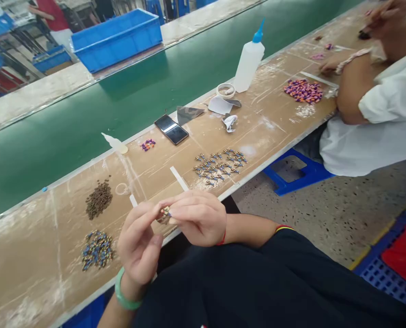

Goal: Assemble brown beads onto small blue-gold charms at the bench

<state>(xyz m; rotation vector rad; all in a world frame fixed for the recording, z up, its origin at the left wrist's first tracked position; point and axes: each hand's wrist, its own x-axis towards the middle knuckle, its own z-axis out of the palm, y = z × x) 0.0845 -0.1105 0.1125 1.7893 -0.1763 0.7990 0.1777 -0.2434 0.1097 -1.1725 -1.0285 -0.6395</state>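
Note:
My left hand, with a green bangle at its wrist, and my right hand meet over the near edge of the table. Their fingertips pinch a tiny gold and blue piece between them, mostly covered by the fingers. Just beyond my right hand, several blue and gold figure-like pieces lie spread out. To the left of my left hand is a heap of similar blue and gold pieces. Above that heap sits a pile of small brown bits.
A small dropper bottle, a phone, a tape roll and a white squeeze bottle stand or lie along the green belt. At right, a co-worker's arm rests near purple and orange pieces.

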